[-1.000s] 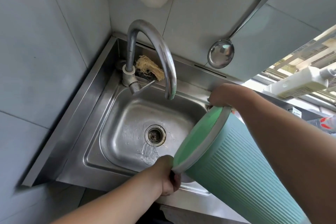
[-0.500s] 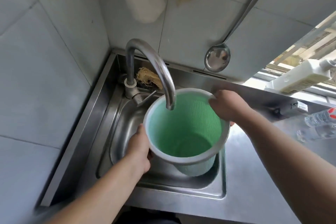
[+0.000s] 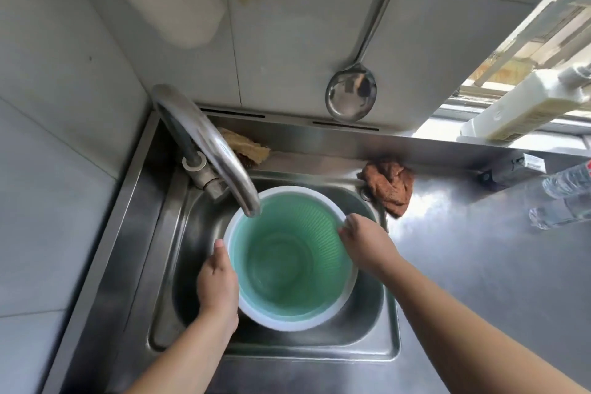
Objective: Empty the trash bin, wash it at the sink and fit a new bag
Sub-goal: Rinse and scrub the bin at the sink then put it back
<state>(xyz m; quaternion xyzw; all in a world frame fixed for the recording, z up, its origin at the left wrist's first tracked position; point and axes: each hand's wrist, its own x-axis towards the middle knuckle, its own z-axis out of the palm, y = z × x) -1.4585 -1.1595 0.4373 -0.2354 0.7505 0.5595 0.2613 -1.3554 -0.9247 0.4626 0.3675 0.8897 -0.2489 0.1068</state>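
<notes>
**A:** In the head view, where did you have the bin?

**B:** The round green ribbed plastic trash bin with a white rim [image 3: 289, 261] stood upright inside the stainless steel sink [image 3: 388, 352], its mouth just under the spout of the curved chrome faucet [image 3: 220, 150]. I think I put it so that the water would fall directly inside. No water was visible from the spout.

**A:** And the hands?

**B:** My left hand [image 3: 217, 281] lay against the left side of the rim, fingers curled on the outer wall, thumb up along the rim. My right hand [image 3: 364, 240] pinched the right edge of the rim. Two hands on opposite sides kept the bin from tipping, I believe.

**A:** Anything near?

**B:** A crumpled brown cloth [image 3: 388, 184] lay on the steel counter [image 3: 479, 265] just beside the sink corner, and a steel ladle [image 3: 350, 94] hung on the tiled wall above. The cloth was close enough for wiping, I suppose.
</notes>
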